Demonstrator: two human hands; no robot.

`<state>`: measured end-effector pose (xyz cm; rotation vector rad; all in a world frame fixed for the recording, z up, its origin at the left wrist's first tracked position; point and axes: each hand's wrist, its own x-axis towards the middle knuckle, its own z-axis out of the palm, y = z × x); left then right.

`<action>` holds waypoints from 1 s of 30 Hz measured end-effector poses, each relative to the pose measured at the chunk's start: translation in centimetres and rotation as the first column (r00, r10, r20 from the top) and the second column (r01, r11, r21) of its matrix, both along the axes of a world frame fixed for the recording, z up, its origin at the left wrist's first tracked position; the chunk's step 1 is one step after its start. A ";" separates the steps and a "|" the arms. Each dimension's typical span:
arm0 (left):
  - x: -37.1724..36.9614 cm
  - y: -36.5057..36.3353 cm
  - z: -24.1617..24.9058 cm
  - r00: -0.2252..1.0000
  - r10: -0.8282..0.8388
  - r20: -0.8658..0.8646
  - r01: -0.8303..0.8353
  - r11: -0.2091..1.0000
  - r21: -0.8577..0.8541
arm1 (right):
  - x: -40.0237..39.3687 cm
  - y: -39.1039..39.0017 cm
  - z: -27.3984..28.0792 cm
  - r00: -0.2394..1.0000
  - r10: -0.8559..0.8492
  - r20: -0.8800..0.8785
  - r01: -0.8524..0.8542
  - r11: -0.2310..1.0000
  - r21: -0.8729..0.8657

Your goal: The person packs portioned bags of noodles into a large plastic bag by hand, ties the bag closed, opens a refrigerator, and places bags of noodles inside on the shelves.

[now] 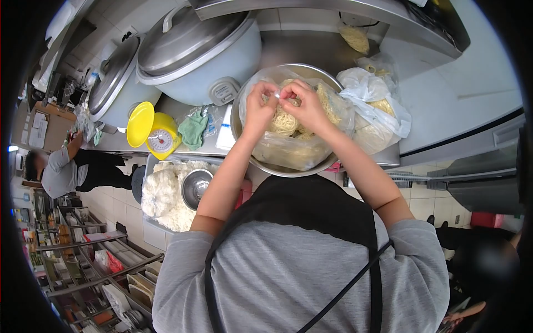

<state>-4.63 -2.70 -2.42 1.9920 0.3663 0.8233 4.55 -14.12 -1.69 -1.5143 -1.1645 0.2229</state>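
Both my hands meet above a large metal bowl [302,173] lined with a clear plastic bag [302,152]. Bundles of pale yellow noodles [284,123] lie in the bag. The fingers of my left hand [262,105] are pinched together, and my right hand [304,105] pinches close beside it. Between the fingertips shows a small white piece [277,95], too small to name; both hands appear to grip it. To the right of the bowl, touching or nearly touching it, sits a whitish plastic bag [369,91] with more noodles inside.
Two big rice cookers [225,64] stand at the back left, before them a yellow kitchen scale [162,139] and a green cloth [193,130]. Lower left, a tub of white shreds [166,191] holds a metal bowl [195,187]. A metal shelf [333,6] overhangs. Other people stand left and right.
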 end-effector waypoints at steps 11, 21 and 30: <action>-0.5 0.1 2.7 0.944 -0.329 -0.002 0.284 0.817 -0.501 | 1.7 -1.3 1.9 0.894 -0.052 0.445 0.129 0.981 -0.146; -1.7 0.7 6.6 0.996 -0.053 -0.074 0.054 0.998 0.017 | 2.5 2.0 7.9 0.977 0.076 0.199 -0.092 0.993 0.077; -1.0 4.9 -1.4 0.860 0.274 -0.430 -0.041 0.878 0.477 | 24.8 5.2 0.2 0.738 -0.116 0.664 0.538 0.696 -0.476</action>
